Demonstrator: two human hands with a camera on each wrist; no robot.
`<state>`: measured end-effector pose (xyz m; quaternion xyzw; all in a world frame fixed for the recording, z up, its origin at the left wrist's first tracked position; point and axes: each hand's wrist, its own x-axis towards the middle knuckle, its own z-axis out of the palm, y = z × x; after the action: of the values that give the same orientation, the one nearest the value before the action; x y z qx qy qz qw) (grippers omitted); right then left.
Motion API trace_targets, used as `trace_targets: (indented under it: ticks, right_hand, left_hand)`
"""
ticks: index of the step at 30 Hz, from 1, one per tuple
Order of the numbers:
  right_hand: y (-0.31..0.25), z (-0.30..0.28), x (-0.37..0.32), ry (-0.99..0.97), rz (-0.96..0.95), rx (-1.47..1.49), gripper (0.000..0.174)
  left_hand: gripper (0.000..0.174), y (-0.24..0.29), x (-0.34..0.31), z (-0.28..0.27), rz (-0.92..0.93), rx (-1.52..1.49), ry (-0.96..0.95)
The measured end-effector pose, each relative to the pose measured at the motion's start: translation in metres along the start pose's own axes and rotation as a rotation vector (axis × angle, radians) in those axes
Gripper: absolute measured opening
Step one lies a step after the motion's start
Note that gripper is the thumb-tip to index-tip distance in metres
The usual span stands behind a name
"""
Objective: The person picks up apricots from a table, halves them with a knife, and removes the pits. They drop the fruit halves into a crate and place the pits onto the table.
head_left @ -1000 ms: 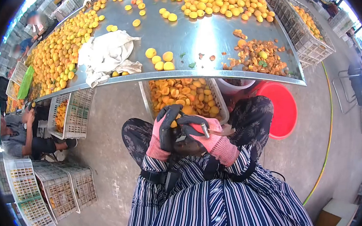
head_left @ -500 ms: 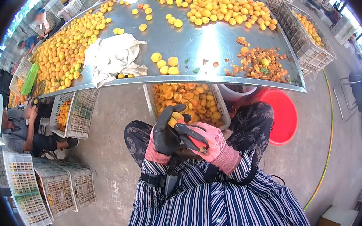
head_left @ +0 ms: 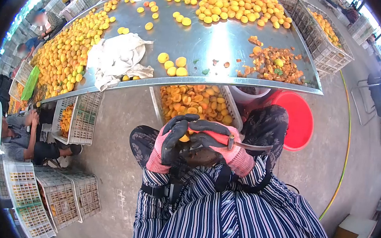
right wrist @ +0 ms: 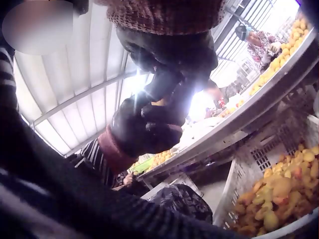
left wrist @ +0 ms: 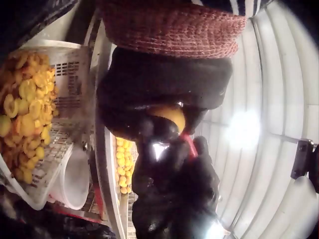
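Note:
My left hand (head_left: 167, 140), in a pink glove with a black coating, holds a yellow apricot (left wrist: 173, 116) between curled fingers. Only part of the fruit (head_left: 184, 138) shows between the two hands in the head view. My right hand (head_left: 223, 143), gloved alike, meets the left at the fruit and grips a small tool. Its thin curved brownish part (head_left: 254, 147) sticks out to the right past a metal knob, and a red strip (left wrist: 190, 144) shows among the fingers in the left wrist view. The fingers hide the tool's working end. Both hands are above my lap.
Just beyond the hands is a crate (head_left: 239, 119) of split apricots. Over it stands a metal table (head_left: 175, 32) with whole apricots, a white cloth (head_left: 119, 57) and a brown scrap pile (head_left: 275, 65). A red basin (head_left: 300, 123) stands at right; a person sits at left.
The hands tilted up and parted slightly half a second ago, then came together again around the fruit. The tool has turned, its curved part now pointing right.

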<state>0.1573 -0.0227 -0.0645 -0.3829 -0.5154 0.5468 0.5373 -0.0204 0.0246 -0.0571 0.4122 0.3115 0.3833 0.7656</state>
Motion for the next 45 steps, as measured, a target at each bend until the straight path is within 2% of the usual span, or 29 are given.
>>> trace_targets:
  ticks: [1,4,6,8,9,10,12,14,17,19,21,23,25,28,31,33,34,36,38,40,42,43,44,45]
  right_hand:
    - [0.001,0.000,0.002,0.023,0.008,0.119,0.034]
    - [0.002,-0.001,0.004,0.003,0.001,-0.027,0.036]
    - [-0.001,-0.001,0.005,0.006,0.019,-0.081,0.037]
    - [-0.004,-0.004,0.008,0.011,-0.047,-0.269,0.040]
    - [-0.004,-0.006,0.008,0.013,-0.047,-0.269,0.040]
    - [-0.004,-0.006,0.008,-0.012,-0.041,-0.335,0.043]
    - [-0.006,-0.008,0.006,-0.041,-0.035,-0.397,0.045]
    - [-0.016,-0.009,0.006,-0.124,-0.223,-0.525,0.050]
    - [-0.026,-0.008,0.005,-0.183,-0.333,-0.690,0.058]
    - [-0.025,-0.006,0.002,-0.196,-0.349,-0.732,0.065]
    - [-0.023,-0.005,0.000,-0.213,-0.339,-0.825,0.069]
    - [-0.020,-0.004,-0.003,-0.210,-0.332,-0.822,0.072]
    - [-0.022,-0.005,-0.003,-0.202,-0.301,-0.777,0.071]
    - [-0.015,-0.004,-0.004,-0.185,-0.318,-0.787,0.068]
    - [-0.022,0.002,-0.003,-0.173,-0.310,-0.766,0.065]
    - [-0.013,0.000,-0.003,-0.156,-0.322,-0.742,0.064]
    - [-0.012,0.000,-0.003,-0.143,-0.334,-0.714,0.063]
    - [-0.016,0.000,0.000,-0.135,-0.328,-0.712,0.058]
    - [-0.017,0.001,0.002,-0.114,-0.324,-0.712,0.053]
    - [-0.014,0.002,0.006,0.031,-0.136,-0.451,0.042]
    - [-0.013,0.001,0.009,0.055,-0.078,-0.431,0.038]
    - [-0.013,-0.001,0.013,0.073,-0.024,-0.411,0.035]
    - [-0.011,-0.002,0.018,0.078,0.007,-0.370,0.026]
    - [-0.003,-0.006,0.021,0.083,0.013,-0.368,0.026]
  left_hand:
    - [0.045,0.000,0.000,0.003,0.000,0.000,-0.001]
    - [0.048,-0.002,0.002,0.005,0.010,0.043,0.022]
    - [0.052,-0.018,0.007,-0.004,-0.069,-0.410,-0.031]
    - [0.054,-0.019,0.006,0.005,-0.058,-0.447,-0.013]
    - [0.055,-0.019,0.007,0.008,-0.048,-0.487,0.008]
    - [0.055,-0.021,0.006,0.009,-0.048,-0.487,0.009]
    - [0.053,-0.023,0.006,0.008,0.093,-0.381,0.078]
    - [0.053,-0.021,0.005,0.007,0.107,-0.405,0.067]
    - [0.053,-0.011,0.005,0.009,0.090,-0.463,0.058]
    - [0.052,-0.005,0.004,0.013,0.058,-0.497,0.062]
    - [0.049,-0.001,0.004,0.018,0.081,-0.287,0.160]
    - [0.047,-0.002,0.006,0.017,0.104,-0.246,0.183]
    - [0.045,-0.002,0.008,0.017,0.128,-0.205,0.203]
    - [0.043,-0.003,0.008,0.016,0.071,-0.302,0.207]
    - [0.039,-0.005,0.008,0.018,0.133,-0.208,0.188]
    - [0.033,-0.001,0.010,0.022,0.186,0.025,0.273]
    - [0.033,0.002,0.011,0.023,0.187,0.023,0.274]
    - [0.032,0.007,0.012,0.022,0.058,0.000,0.262]
    - [0.030,0.008,0.015,0.023,0.065,0.078,0.269]
    - [0.028,0.009,0.022,0.019,0.077,0.159,0.273]
    - [0.031,0.004,0.028,0.009,0.119,0.241,0.090]
    - [0.031,0.006,0.033,0.006,0.116,0.240,0.093]
    - [0.031,0.008,0.039,0.003,0.136,0.255,0.025]
    - [0.032,0.009,0.044,0.001,0.156,0.269,-0.047]
